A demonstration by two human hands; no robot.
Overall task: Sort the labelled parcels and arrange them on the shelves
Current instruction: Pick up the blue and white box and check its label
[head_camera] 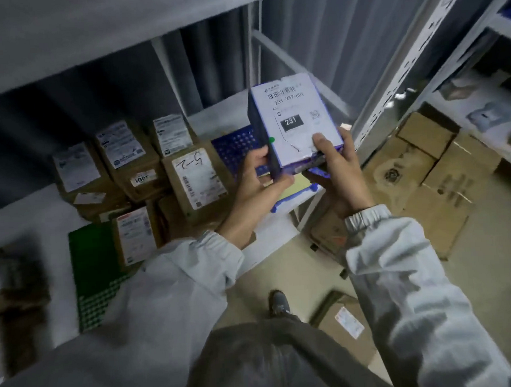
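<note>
Parcel: labelled 231, held up before the shelf
Left hand: fingers curled round its left edge
Right hand: gripping its lower right corner

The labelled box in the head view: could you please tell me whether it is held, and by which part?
Yes. Both hands hold the labelled box at its lower end: the left hand on the lower left edge, the right hand on the lower right corner.
</note>
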